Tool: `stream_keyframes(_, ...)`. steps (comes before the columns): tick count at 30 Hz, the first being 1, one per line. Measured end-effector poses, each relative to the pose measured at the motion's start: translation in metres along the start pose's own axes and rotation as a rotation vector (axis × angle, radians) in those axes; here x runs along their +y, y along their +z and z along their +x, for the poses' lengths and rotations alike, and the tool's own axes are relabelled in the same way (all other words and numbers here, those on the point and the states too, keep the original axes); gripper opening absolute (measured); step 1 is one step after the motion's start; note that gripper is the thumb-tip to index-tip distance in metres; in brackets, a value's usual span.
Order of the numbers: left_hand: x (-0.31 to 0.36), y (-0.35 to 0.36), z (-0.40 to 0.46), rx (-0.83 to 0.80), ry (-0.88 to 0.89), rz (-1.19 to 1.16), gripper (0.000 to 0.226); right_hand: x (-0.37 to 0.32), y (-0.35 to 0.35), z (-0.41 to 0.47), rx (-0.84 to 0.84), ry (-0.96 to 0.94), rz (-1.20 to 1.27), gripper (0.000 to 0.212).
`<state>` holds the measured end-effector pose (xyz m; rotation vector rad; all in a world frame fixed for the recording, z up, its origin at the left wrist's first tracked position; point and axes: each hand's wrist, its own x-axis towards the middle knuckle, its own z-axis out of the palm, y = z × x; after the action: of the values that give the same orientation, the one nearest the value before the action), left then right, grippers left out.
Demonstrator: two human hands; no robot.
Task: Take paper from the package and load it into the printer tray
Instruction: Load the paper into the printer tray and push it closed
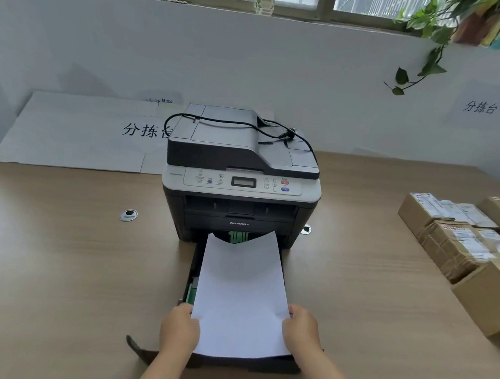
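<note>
A grey and black printer (pixel 241 170) stands mid-table with its paper tray (pixel 195 263) pulled out toward me. A stack of white paper (pixel 241 291) lies over the tray, its far edge bowed up near the printer's slot. My left hand (pixel 180 327) grips the paper's near left edge. My right hand (pixel 301 330) grips its near right edge. A green guide shows inside the tray at the left. The paper package is not in view.
A black power cord (pixel 236 123) lies coiled on the printer lid. Cardboard parcels (pixel 464 247) are stacked at the table's right. A white sheet with printed characters (pixel 78 132) covers the back left. Two cable grommets (pixel 128 215) sit beside the printer.
</note>
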<state>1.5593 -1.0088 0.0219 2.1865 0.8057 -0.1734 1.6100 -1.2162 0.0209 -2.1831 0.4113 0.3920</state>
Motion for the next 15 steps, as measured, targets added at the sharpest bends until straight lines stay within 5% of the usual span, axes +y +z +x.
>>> stream_keyframes(8, 0.001, 0.010, 0.015, -0.012, 0.001, -0.020, 0.018, 0.015, 0.007, 0.024, -0.037, 0.073, 0.040, 0.038)
stream_keyframes(11, -0.003, 0.011, 0.020, -0.024, -0.017, -0.022, 0.036, 0.017, 0.012, 0.027, -0.039, 0.097, 0.039, 0.038)
stream_keyframes(15, -0.006, 0.009, 0.025, -0.044, -0.018, -0.036, 0.020, 0.020, 0.021, 0.027, -0.050, 0.125, 0.032, 0.039)
